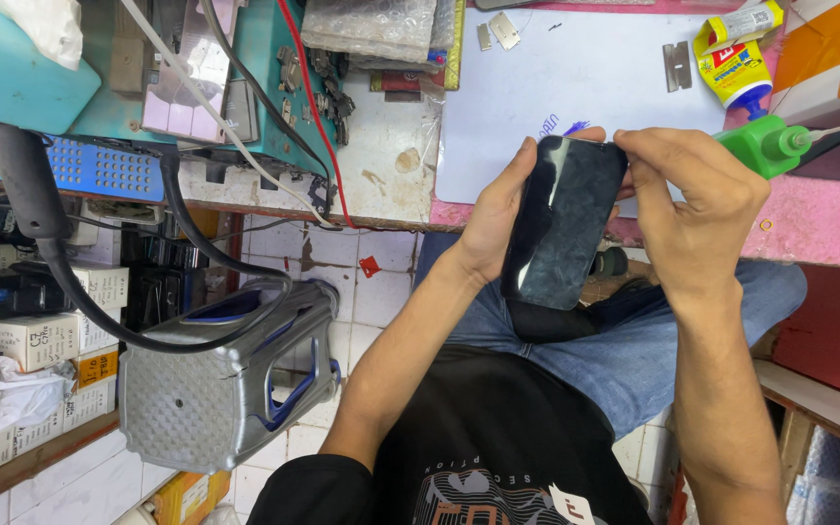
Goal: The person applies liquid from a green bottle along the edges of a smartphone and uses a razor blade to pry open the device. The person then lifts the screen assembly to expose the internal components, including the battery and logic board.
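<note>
A black smartphone [561,226] with a glossy dark screen is held upright over my lap, in front of the bench edge. My left hand [493,216] grips its left side, thumb along the edge. My right hand [697,209] pinches the phone's top right corner with its fingers curled over the rim. A dark object [548,321] lies on my jeans just under the phone.
A white mat [576,87] lies on the pink bench with a razor blade [676,66], small metal pieces and a yellow glue tube [736,66] with a green nozzle [768,144]. Left: a teal tool station [264,58], cables, a grey plastic stool [230,374], stacked boxes [21,340].
</note>
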